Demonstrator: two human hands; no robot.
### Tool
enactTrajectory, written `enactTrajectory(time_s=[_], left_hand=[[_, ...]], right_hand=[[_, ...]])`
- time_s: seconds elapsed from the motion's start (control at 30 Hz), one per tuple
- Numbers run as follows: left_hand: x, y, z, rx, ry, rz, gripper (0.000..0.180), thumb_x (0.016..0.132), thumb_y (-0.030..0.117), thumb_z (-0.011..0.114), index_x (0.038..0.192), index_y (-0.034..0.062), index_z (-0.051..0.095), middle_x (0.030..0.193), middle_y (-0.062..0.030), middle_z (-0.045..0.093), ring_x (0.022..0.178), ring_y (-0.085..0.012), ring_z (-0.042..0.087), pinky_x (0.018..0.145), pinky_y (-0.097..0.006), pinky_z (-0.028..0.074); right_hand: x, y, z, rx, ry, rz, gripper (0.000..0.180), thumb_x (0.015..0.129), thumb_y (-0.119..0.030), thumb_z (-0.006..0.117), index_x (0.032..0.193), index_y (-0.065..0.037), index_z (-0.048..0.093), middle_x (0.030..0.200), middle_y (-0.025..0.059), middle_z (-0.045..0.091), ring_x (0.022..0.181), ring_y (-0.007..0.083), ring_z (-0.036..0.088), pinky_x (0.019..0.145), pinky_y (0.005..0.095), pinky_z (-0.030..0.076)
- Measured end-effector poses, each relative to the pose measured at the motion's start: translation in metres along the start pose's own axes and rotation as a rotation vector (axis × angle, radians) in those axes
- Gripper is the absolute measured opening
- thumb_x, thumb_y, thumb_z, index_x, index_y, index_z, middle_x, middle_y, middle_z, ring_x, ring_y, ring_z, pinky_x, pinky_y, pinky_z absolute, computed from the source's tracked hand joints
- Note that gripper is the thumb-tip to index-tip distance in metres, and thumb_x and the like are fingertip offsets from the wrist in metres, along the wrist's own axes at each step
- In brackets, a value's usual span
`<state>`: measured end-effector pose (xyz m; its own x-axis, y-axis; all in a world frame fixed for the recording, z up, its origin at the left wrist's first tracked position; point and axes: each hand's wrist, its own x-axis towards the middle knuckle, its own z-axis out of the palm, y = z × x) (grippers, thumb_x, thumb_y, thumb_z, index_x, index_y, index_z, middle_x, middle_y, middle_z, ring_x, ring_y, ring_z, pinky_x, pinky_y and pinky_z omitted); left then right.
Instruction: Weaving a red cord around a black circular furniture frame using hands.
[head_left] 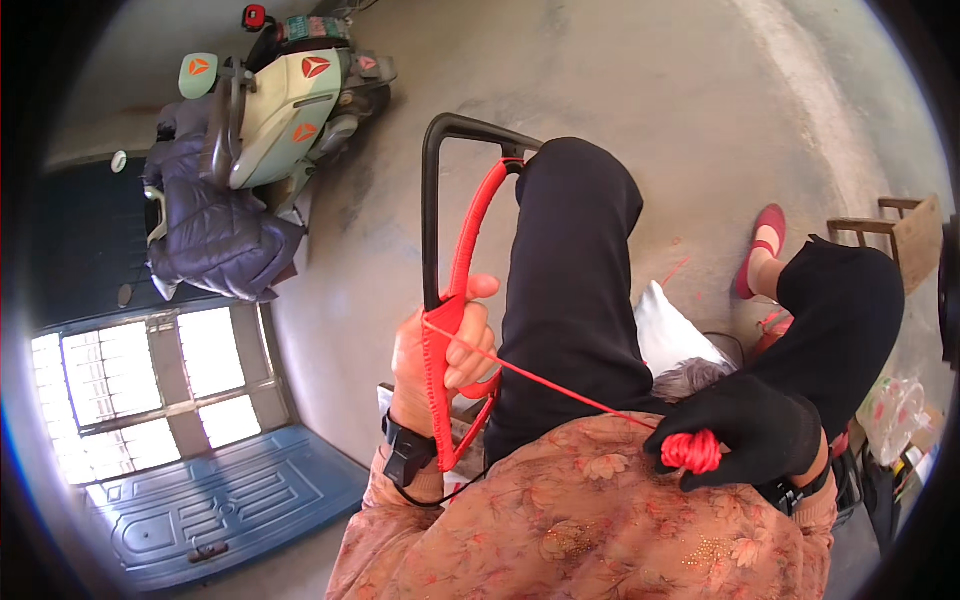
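A seated person's bare left hand (466,350) grips a black tubular frame (431,210), fingers closed around its red-wrapped inner side. To the frame's lower right, the right hand (760,425), gloved in black, curls its fingers around a bundle of red cord (692,452), a taut strand (560,383) stretching between the two. Upper left of the frame, a scooter (290,110) bears a quilted purple cover (215,220); lower left is a blue panelled door (220,510), and far right a wooden stool (915,240).
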<state>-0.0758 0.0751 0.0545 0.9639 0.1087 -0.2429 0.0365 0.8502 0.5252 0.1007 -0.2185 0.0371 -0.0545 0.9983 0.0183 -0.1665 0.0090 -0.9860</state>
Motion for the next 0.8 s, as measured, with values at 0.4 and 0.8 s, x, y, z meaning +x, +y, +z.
enactTrajectory(time_s=[0.4, 0.8], left_hand=[[0.021, -0.023, 0.013, 0.071, 0.155, -0.027, 0.037, 0.097, 0.027, 0.054, 0.118, -0.0038, 0.052, 0.072, -0.0100, 0.057, 0.053, -0.0203, 0.054, 0.048, -0.029, 0.044], [0.090, -0.094, 0.018, 0.322, 0.202, -0.283, 0.029, 0.094, 0.011, 0.061, 0.120, -0.0004, 0.054, 0.107, -0.0161, 0.067, 0.093, -0.0253, 0.069, 0.081, -0.037, 0.059]], right_hand=[[-0.017, -0.002, 0.000, 0.631, 0.460, 0.077, 0.041, 0.088, -0.020, 0.067, 0.119, 0.005, 0.056, 0.085, 0.0095, 0.065, 0.078, 0.0175, 0.064, 0.074, 0.0287, 0.050], [-0.033, 0.019, -0.004, 0.486, 1.142, 0.153, 0.033, 0.096, -0.025, 0.056, 0.118, -0.001, 0.055, 0.073, 0.0007, 0.055, 0.057, 0.0079, 0.052, 0.052, 0.0223, 0.042]])
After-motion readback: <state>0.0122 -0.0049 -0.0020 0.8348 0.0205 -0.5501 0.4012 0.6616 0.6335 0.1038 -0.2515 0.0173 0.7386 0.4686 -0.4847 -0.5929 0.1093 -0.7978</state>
